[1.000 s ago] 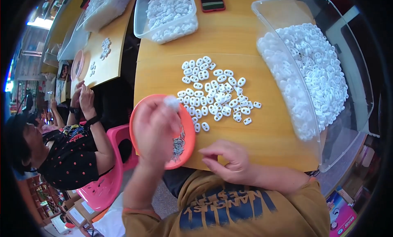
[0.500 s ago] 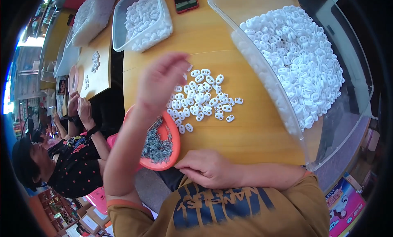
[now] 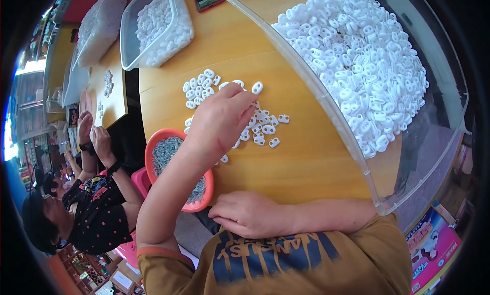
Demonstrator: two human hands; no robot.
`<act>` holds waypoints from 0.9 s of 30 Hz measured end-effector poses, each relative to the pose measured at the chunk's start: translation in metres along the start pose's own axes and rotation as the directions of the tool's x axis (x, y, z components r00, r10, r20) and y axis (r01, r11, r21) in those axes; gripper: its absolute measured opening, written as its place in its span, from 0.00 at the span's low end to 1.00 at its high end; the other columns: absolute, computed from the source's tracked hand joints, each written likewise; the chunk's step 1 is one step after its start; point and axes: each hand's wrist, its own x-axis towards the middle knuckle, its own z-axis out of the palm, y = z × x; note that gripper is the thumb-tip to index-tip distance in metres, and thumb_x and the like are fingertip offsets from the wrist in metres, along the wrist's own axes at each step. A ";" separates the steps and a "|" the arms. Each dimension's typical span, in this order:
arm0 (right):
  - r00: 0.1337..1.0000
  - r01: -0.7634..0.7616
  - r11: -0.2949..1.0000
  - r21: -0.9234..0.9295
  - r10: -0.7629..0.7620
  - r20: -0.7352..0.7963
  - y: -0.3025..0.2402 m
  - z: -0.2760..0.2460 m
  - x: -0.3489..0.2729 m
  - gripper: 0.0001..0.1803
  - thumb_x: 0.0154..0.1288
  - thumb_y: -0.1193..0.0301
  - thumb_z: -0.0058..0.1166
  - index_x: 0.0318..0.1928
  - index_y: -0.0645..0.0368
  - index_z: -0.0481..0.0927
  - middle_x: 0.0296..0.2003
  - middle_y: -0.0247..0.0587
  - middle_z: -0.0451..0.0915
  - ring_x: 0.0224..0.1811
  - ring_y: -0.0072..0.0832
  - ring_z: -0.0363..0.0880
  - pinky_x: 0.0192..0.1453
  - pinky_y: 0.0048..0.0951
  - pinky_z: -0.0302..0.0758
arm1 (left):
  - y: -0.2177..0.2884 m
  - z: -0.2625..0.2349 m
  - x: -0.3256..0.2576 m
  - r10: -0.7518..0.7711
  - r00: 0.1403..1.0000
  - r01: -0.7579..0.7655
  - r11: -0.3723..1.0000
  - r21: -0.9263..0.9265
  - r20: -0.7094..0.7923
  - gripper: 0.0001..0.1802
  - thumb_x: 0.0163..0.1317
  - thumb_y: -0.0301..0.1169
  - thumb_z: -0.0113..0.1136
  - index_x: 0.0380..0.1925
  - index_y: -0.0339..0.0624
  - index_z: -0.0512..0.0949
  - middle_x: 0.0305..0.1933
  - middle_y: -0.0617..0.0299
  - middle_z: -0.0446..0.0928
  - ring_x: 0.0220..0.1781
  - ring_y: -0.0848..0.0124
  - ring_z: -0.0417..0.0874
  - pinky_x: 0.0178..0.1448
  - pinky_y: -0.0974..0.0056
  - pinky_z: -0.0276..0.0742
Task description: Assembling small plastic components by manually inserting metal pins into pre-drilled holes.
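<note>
My left hand (image 3: 220, 120) reaches over small white oval plastic pieces with two holes (image 3: 200, 87) scattered on the table. Its fingers are bent together among them, beside a single white piece (image 3: 257, 88); whatever lies between the fingertips is hidden. Below my left forearm sits an orange bowl (image 3: 149, 160) full of thin grey bits (image 3: 167, 151), perhaps springs, partly covered by the arm. At the table's near edge rests my right hand (image 3: 247, 213), fingers curled in, their inside out of sight.
A large clear bin (image 3: 326, 98) of white pieces (image 3: 357, 65) stands on the right. A smaller tub (image 3: 130, 32) is at the far left, near a red-edged phone (image 3: 208, 0). Another person (image 3: 97, 208) works at a neighbouring table (image 3: 113, 98). A printed box (image 3: 434, 251) lies lower right.
My left hand has come down nearer and to the right, over the scattered pieces. A group of white pieces now shows beyond it on the left. My right hand stays put; the view has shifted.
</note>
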 end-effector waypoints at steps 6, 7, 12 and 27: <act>1.000 0.000 1.000 -0.021 -0.001 -0.010 0.001 0.001 0.001 0.06 0.54 0.75 0.50 0.34 0.63 0.74 0.30 0.44 0.73 0.33 0.40 0.73 0.37 0.34 0.71 | -0.002 0.005 0.001 0.063 0.998 -0.062 0.996 0.067 -0.013 0.04 0.52 0.28 0.54 0.28 0.41 0.73 0.31 0.57 0.71 0.31 0.57 0.75 0.34 0.58 0.72; 1.000 -0.007 1.000 -0.022 0.007 -0.008 0.001 0.001 0.001 0.06 0.54 0.75 0.50 0.34 0.63 0.74 0.30 0.44 0.74 0.33 0.40 0.73 0.37 0.34 0.71 | -0.002 0.004 0.002 0.086 0.996 -0.085 0.992 0.096 0.001 0.04 0.52 0.28 0.54 0.28 0.41 0.73 0.31 0.57 0.71 0.31 0.57 0.75 0.33 0.58 0.72; 1.000 -0.022 1.000 -0.009 0.021 -0.012 -0.001 -0.002 0.001 0.06 0.54 0.75 0.50 0.33 0.62 0.74 0.30 0.44 0.74 0.34 0.40 0.73 0.38 0.34 0.71 | -0.003 0.008 0.000 0.094 0.995 -0.093 0.995 0.049 -0.029 0.05 0.51 0.28 0.55 0.28 0.42 0.72 0.31 0.57 0.72 0.31 0.57 0.75 0.33 0.59 0.71; 0.993 -0.054 0.993 -0.106 0.065 0.097 0.010 0.001 0.006 0.08 0.51 0.75 0.50 0.34 0.61 0.72 0.25 0.41 0.69 0.28 0.39 0.70 0.32 0.34 0.68 | 0.035 0.002 -0.154 -0.554 0.806 -0.124 0.189 -0.974 -0.210 0.07 0.47 0.20 0.58 0.25 0.35 0.69 0.25 0.54 0.74 0.22 0.72 0.73 0.27 0.71 0.69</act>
